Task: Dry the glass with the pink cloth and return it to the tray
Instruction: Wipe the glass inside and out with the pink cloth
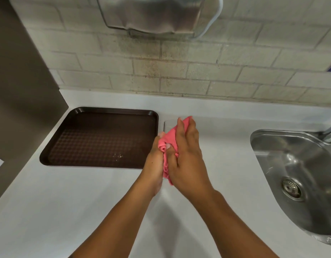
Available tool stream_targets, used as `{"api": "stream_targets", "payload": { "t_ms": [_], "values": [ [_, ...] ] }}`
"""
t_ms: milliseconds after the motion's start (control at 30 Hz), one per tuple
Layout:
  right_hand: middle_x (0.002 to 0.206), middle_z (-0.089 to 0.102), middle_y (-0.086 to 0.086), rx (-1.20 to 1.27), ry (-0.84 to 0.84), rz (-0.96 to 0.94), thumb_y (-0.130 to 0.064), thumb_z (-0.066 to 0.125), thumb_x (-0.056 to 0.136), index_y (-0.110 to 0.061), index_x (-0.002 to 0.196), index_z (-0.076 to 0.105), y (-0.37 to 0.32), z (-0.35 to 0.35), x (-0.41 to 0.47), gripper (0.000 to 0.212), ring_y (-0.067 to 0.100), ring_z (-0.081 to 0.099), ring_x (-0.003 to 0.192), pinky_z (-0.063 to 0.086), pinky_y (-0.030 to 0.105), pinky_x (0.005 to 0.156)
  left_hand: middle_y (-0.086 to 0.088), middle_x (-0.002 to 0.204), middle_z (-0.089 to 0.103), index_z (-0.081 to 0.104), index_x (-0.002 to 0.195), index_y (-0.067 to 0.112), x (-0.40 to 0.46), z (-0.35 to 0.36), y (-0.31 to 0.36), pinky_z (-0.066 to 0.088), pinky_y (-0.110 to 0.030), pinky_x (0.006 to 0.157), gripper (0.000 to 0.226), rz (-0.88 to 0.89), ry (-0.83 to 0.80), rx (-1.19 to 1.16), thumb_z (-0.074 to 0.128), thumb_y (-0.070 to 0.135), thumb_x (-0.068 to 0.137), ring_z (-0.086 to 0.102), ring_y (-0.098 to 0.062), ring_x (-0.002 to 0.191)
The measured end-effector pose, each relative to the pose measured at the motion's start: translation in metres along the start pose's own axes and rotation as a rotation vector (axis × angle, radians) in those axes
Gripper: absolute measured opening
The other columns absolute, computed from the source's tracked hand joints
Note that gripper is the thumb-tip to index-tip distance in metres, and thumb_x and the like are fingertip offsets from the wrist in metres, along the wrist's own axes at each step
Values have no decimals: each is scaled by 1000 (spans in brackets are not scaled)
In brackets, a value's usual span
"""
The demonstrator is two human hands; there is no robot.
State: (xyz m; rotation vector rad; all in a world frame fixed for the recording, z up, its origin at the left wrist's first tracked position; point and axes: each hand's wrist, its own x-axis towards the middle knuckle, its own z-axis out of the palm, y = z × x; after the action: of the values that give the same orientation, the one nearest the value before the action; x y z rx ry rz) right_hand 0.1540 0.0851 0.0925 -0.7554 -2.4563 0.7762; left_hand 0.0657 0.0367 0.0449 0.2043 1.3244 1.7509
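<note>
Both my hands are pressed together above the white counter, just right of the tray. Between them is the pink cloth (170,137), bunched and wrapped around the clear glass (168,126). Only a faint transparent edge of the glass shows above the cloth. My left hand (155,161) grips the wrapped glass from the left. My right hand (187,155) lies over the cloth, fingers stretched along it and thumb tucked into the folds. The dark brown tray (97,111) sits on the counter to the left and holds only a few small crumbs.
A steel sink (295,164) with a drain is set into the counter on the right, with part of a tap at its far edge. A tiled wall runs behind, with a metal dispenser (151,13) mounted on it. A brown panel stands on the left.
</note>
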Motion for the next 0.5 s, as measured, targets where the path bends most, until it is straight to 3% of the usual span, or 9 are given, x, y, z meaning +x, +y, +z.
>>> {"api": "stream_targets", "payload": {
  "t_ms": [67,133,233,300,400,500],
  "values": [
    [172,-7,-3,44,18,5,-35,39,105,-33,162,-4,2,-6,14,71,20,2,158,20,40,126,16,94,85,73,115,39,-5,3,-4,60,-14,61,37,58,-6,81,41,56,108,80,0,87],
    [170,13,-5,216,19,58,-40,46,104,-40,161,4,7,-13,28,71,19,24,153,32,29,118,16,99,84,68,120,44,-7,3,-4,61,-17,63,35,99,3,141,40,59,107,81,-4,91],
    [152,44,-7,507,-6,252,-69,42,94,-52,155,18,14,-21,39,67,18,56,127,49,20,91,3,107,84,68,120,47,-7,3,1,68,-37,77,38,138,20,183,37,64,106,83,-19,96],
    [147,54,-8,666,-45,340,-80,39,87,-54,152,27,20,-18,38,71,20,63,123,56,31,93,-9,117,81,71,125,39,-10,5,5,64,-53,93,47,121,34,149,41,68,102,81,-29,103],
    [130,71,-1,846,-84,444,-84,43,78,-46,146,47,26,-5,23,78,22,72,113,55,51,100,-12,117,81,75,124,33,-8,4,8,60,-56,100,53,108,81,120,44,69,100,79,-31,108],
    [124,75,-1,947,-150,526,-88,48,69,-45,139,55,28,7,2,83,23,73,110,56,53,99,-5,98,83,80,114,33,-2,2,11,66,-40,79,55,114,117,117,46,73,97,81,-20,88]
  ]
}}
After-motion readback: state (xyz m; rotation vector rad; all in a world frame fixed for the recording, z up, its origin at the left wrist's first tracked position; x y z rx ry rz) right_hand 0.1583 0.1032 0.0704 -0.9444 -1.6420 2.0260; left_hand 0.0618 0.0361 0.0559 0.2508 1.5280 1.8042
